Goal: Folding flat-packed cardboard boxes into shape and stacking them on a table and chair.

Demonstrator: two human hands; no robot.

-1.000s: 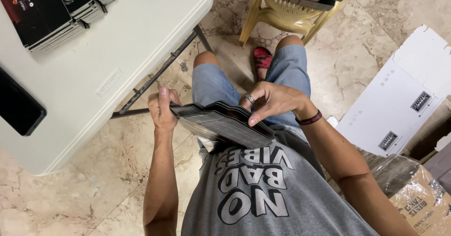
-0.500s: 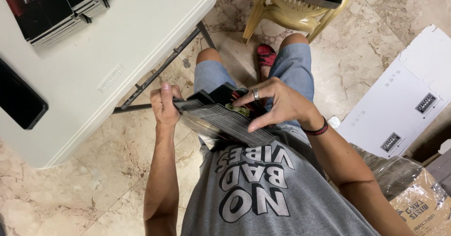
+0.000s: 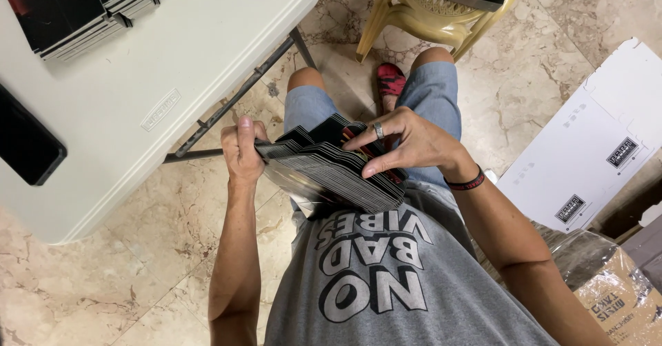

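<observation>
A thick stack of flat black cards rests fanned over my lap, against my grey shirt. My left hand grips the stack's left end, thumb up on top. My right hand, with a ring and a dark wristband, lies on the upper cards, fingers spread and pinching at the top few. A red patch shows on one card under the fingers. I am seated, knees in blue shorts.
A white folding table stands to the left with piles of black flat boxes and a black phone. A yellow plastic chair is ahead. White cardboard sheets and a wrapped brown carton lie right.
The card stack has fanned out more and tipped toward me. My right hand has shifted from the stack's far edge onto the top cards, fingers now spread over them.
</observation>
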